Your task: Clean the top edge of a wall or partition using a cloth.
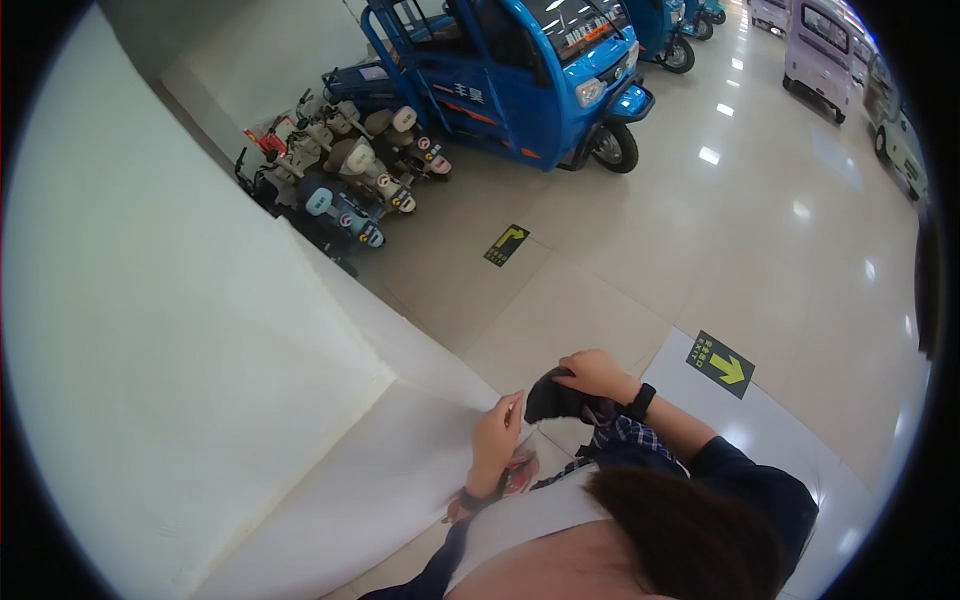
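My right hand (pixel 597 374) is closed over the top of a black, soft-looking piece (pixel 550 399), perhaps fabric; its exact kind does not show. The piece hangs in front of my body, above a dark plaid garment (pixel 628 432). Just left of it, my left hand (pixel 494 437) is raised with its fingers drawn together, close to the black piece's edge. Whatever may be between those fingers is too small to make out. A black watch (pixel 641 402) sits on my right wrist, and a dark band (pixel 484 497) circles my left wrist.
A white wall corner or pillar (pixel 330 430) stands close on my left. Ahead, several small scooters (pixel 350 170) are parked beside a blue three-wheeled vehicle (pixel 520 90). Floor arrow stickers (pixel 720 364) mark the shiny tiles. A pale purple vehicle (pixel 818 60) stands far right.
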Demonstrator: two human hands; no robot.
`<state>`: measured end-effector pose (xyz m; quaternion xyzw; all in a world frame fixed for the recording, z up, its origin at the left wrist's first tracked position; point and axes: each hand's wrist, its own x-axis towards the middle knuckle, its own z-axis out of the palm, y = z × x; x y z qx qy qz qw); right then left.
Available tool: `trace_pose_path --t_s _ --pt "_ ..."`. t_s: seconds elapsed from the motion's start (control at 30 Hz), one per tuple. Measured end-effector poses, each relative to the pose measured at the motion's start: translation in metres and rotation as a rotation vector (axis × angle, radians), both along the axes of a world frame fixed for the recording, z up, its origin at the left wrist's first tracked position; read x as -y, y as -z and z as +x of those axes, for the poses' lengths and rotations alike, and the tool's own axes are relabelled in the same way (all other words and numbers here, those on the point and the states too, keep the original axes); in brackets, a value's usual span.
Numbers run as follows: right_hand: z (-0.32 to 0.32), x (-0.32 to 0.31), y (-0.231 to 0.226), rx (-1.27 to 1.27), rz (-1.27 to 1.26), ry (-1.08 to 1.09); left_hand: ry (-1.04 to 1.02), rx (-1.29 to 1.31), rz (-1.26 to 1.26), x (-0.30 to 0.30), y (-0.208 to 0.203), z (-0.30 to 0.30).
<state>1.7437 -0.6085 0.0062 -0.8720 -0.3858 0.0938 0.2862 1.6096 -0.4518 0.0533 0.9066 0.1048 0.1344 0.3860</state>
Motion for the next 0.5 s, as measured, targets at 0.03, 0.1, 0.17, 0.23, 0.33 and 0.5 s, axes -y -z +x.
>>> trace_pose_path --t_s 0.03,0.1,0.17,0.23,0.33,0.5 --pt "0.011 0.003 0.003 0.015 0.025 -0.035 -0.019 0.062 0.006 0.007 -0.012 0.011" --pt "0.034 0.009 0.009 0.017 -0.019 -0.098 -0.053 0.069 0.011 0.019 -0.031 0.032" --pt "0.056 0.025 0.007 -0.012 -0.022 -0.038 -0.060 0.319 0.022 0.026 -0.041 0.059" --pt "0.085 0.041 0.006 -0.018 -0.047 0.002 -0.113 0.491 0.061 0.027 -0.051 0.088" --pt "0.124 0.075 0.005 -0.004 -0.069 0.054 -0.179 0.815 0.307 0.018 -0.090 0.115" --pt "0.173 0.108 0.024 0.047 -0.210 0.082 -0.329 2.175 0.311 0.034 -0.225 0.115"
